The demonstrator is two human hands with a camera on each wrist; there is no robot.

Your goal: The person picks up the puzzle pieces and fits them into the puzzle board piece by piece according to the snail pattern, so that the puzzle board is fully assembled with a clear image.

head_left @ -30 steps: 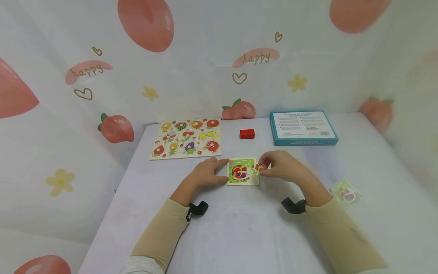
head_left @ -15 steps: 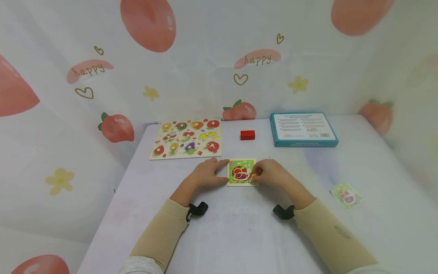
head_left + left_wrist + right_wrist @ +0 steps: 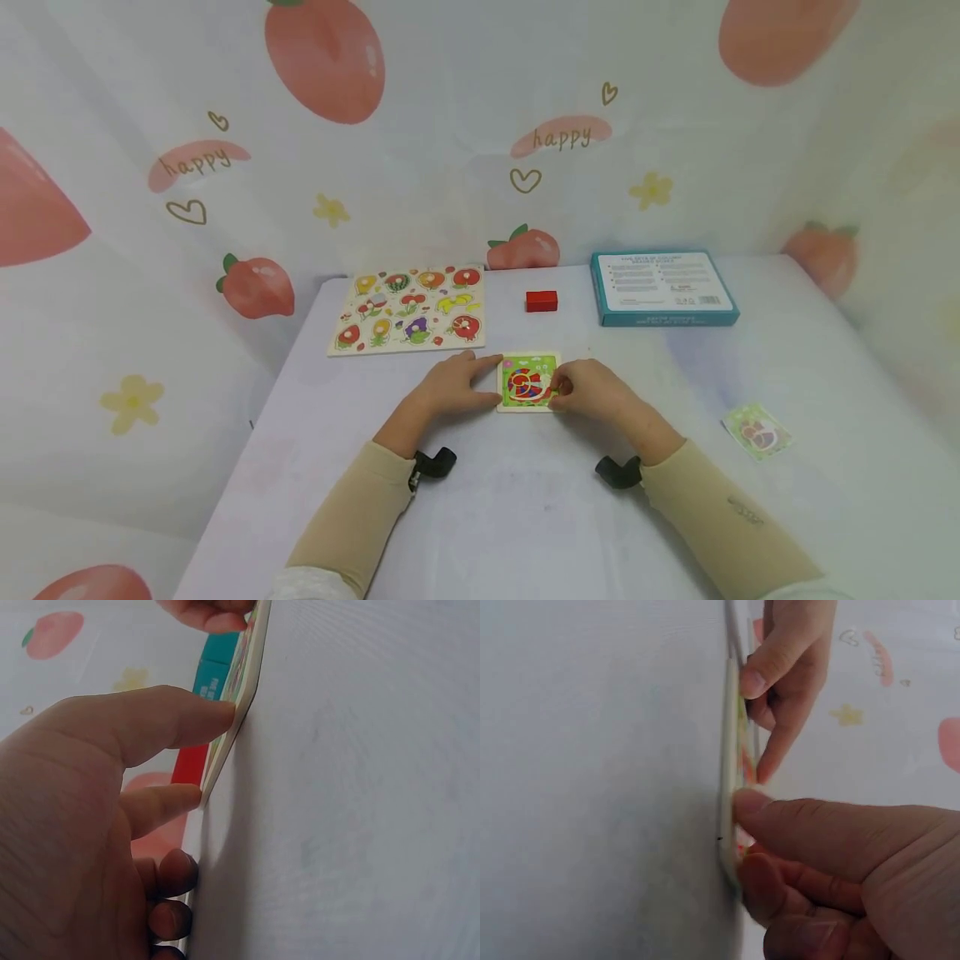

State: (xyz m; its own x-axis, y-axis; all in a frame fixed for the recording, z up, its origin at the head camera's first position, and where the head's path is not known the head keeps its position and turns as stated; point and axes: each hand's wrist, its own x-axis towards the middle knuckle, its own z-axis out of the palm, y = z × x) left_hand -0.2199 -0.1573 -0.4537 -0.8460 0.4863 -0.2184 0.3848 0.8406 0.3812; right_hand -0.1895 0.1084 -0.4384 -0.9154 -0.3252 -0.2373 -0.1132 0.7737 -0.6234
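Note:
A small square jigsaw puzzle with a pale wooden rim lies on the table, showing a red and blue snail on green. My left hand steadies it, the straight thumb and index finger touching its left corners; the left wrist view shows those fingers against the edge. Over the puzzle's right side, my right hand pinches a puzzle piece, mostly hidden by the fingers. From the right wrist, the thumb and curled fingers meet at the board's edge. Whether the piece lies flat in the frame cannot be told.
Behind the left hand lies a fruit peg puzzle board. A red block stands behind the small puzzle, and a teal box lies at the back right. Right of the right forearm is a snail picture card.
My right hand has moved left, bringing the puzzle piece from beyond the right rim onto the puzzle's right side. Over the last half second it barely moves. The left hand keeps its place.

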